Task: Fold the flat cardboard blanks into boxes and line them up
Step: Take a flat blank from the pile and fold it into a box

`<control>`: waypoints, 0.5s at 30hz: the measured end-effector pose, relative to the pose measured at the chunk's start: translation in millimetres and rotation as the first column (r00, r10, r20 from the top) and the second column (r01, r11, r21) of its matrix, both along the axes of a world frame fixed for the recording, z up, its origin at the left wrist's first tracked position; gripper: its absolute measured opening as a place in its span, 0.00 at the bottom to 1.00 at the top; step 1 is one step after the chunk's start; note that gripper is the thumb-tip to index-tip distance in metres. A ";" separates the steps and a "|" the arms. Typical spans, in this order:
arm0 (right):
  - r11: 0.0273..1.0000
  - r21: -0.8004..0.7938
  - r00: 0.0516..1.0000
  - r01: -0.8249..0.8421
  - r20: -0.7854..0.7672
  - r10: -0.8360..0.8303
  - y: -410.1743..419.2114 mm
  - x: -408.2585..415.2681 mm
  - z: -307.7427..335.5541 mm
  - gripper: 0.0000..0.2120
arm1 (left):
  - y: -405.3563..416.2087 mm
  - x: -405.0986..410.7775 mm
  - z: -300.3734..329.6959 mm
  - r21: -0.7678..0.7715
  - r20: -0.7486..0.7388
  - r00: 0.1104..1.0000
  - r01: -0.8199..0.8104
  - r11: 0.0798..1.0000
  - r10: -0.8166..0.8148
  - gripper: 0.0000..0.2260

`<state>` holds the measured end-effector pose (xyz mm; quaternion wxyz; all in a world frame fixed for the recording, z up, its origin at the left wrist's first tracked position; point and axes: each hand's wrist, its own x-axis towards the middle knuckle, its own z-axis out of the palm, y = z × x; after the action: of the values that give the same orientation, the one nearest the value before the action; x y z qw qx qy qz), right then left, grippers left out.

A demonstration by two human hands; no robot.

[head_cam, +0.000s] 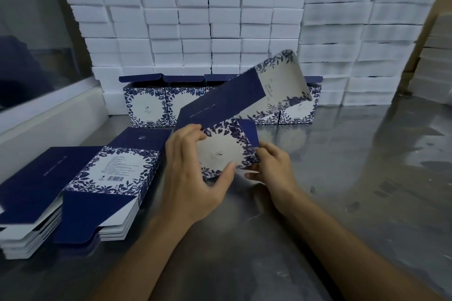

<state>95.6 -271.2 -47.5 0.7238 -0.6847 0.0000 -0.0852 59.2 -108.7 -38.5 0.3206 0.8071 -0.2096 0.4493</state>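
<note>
Above the middle of the metal table I hold a navy and white floral cardboard blank [227, 151], partly unfolded, its long panel rising up and to the right. My left hand [195, 173] grips its near left part, thumb under the lower edge and fingers on top. My right hand [271, 166] pinches its right edge beside a navy flap. A stack of flat blanks [80, 190] lies at the left. Several folded boxes [146, 105] stand in a row at the back with lids open, partly hidden by the held blank.
A wall of stacked white foam blocks [195, 19] rises behind the boxes, and more foam stacks [362, 39] stand at the right. The shiny metal table [367, 166] spreads to the right and front. A white ledge [49, 117] runs along the left side.
</note>
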 end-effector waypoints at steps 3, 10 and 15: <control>0.996 -0.068 0.994 0.061 0.097 -0.054 -1.7 1.8 -1.8 0.12 | 3.3 0.2 0.2 -0.098 -0.042 0.999 0.013 0.995 -0.018 0.20; 0.904 -0.390 0.952 0.177 0.302 -0.056 -9.2 2.1 -10.3 0.22 | 6.1 2.3 -5.5 -0.331 -0.208 0.971 0.045 0.942 -0.119 0.21; 0.948 -0.274 0.901 0.163 0.433 -0.030 -2.4 -2.8 -3.9 0.10 | 10.1 4.6 -3.1 -0.430 -0.232 0.950 0.093 0.898 -0.209 0.30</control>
<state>92.8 -273.6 -51.4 0.5873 -0.7520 -0.1356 -0.2668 63.7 -98.6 -41.6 0.5440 0.7559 -0.1262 0.3416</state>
